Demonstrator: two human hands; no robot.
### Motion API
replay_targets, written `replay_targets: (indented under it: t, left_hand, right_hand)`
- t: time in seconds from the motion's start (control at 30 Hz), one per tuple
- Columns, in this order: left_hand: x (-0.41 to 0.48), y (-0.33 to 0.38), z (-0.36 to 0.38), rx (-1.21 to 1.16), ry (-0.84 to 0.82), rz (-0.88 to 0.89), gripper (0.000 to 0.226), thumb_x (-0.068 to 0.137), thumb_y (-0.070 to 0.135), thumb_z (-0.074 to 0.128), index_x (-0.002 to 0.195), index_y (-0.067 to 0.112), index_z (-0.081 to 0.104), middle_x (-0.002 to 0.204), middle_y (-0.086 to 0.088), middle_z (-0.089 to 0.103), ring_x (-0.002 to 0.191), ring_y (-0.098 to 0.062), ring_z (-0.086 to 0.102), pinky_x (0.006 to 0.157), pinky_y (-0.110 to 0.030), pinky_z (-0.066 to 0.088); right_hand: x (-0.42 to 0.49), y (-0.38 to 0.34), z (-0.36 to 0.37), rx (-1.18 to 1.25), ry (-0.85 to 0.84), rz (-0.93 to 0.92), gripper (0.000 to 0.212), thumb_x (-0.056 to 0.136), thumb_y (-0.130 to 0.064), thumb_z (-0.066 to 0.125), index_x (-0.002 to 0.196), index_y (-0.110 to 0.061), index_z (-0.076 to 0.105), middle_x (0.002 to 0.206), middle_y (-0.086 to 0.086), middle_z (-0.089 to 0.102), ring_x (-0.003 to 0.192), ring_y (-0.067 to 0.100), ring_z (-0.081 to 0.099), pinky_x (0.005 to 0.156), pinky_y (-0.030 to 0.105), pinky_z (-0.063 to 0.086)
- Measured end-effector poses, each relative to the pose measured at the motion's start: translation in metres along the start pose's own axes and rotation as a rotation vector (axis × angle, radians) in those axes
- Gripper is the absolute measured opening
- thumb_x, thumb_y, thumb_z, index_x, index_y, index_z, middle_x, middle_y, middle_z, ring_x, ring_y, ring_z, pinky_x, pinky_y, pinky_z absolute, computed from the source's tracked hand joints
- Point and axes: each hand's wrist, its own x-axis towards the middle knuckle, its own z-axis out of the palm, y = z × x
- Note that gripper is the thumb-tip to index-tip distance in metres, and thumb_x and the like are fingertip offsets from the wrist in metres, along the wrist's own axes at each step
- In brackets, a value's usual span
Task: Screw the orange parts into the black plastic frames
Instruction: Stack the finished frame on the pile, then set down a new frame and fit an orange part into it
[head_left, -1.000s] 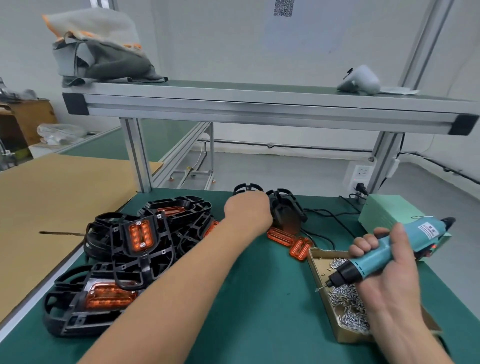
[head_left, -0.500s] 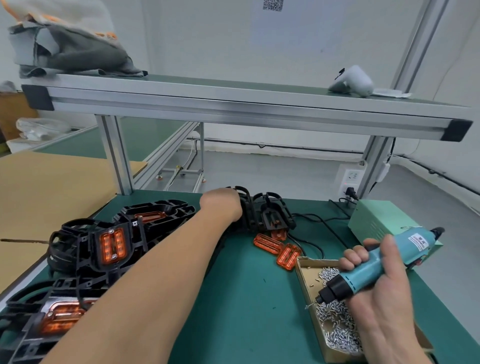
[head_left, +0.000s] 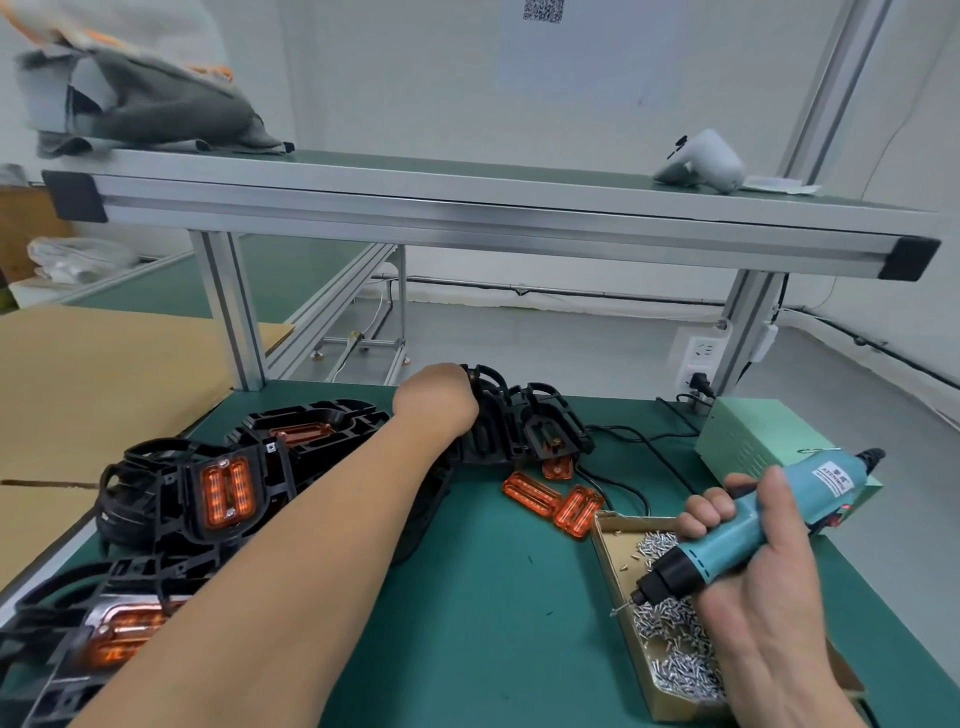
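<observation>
Black plastic frame (head_left: 524, 426) at centre of the picture, on the green counter (head_left: 493, 623), gripped at its left edge by the left hand (head_left: 436, 400), fingers curled over it and hidden behind the knuckles. Loose orange parts (head_left: 553, 501) flat on the counter just below and right of it. At lower right, right hand (head_left: 753, 561) wrapped round a teal electric screwdriver (head_left: 737, 530), bit aimed down-left over a cardboard box of screws (head_left: 621, 530). At lower left, piled frames (head_left: 223, 493) with orange parts fitted.
</observation>
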Motion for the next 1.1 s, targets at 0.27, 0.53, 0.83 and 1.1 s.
replay_targets:
  t: [0.27, 0.53, 0.83, 1.1]
  left_hand:
    - [-0.023, 0.010, -0.017, -0.086, 0.143, 0.091, 0.011, 0.081, 0.004, 0.053, 0.074, 0.013, 0.051, 0.072, -0.003, 0.056, 0.060, -0.020, 0.053, 0.051, -0.026, 0.036]
    - [-0.082, 0.014, -0.025, -0.165, 0.035, 0.187, 0.028, 0.088, 0.010, 0.054, 0.064, 0.015, 0.039, 0.062, -0.002, 0.041, 0.054, -0.021, 0.039, 0.050, -0.028, 0.027]
    - [-0.162, 0.004, 0.013, -0.128, -0.023, 0.332, 0.029, 0.099, 0.029, 0.050, 0.075, 0.013, 0.056, 0.077, -0.003, 0.062, 0.074, -0.026, 0.060, 0.061, -0.034, 0.040]
    - [-0.219, -0.016, 0.031, -0.116, -0.144, 0.298, 0.022, 0.093, 0.021, 0.043, 0.077, 0.012, 0.056, 0.077, -0.004, 0.064, 0.075, -0.027, 0.061, 0.059, -0.037, 0.045]
  right_hand:
    - [-0.001, 0.000, 0.000, 0.018, -0.005, -0.012, 0.028, 0.103, -0.042, 0.068, 0.096, -0.017, 0.061, 0.076, -0.004, 0.049, 0.066, 0.008, 0.050, 0.060, 0.021, 0.050]
    - [0.000, -0.004, -0.001, 0.059, -0.008, -0.019, 0.028, 0.101, -0.042, 0.069, 0.094, -0.017, 0.061, 0.075, -0.004, 0.048, 0.065, 0.009, 0.048, 0.060, 0.021, 0.048]
    - [0.005, -0.013, -0.007, 0.094, 0.007, -0.057, 0.025, 0.099, -0.039, 0.071, 0.093, -0.017, 0.060, 0.074, -0.004, 0.047, 0.065, 0.010, 0.047, 0.063, 0.022, 0.045]
    - [0.006, -0.015, -0.008, 0.088, 0.042, -0.048, 0.023, 0.097, -0.036, 0.074, 0.093, -0.017, 0.061, 0.076, -0.003, 0.050, 0.065, 0.010, 0.049, 0.063, 0.023, 0.046]
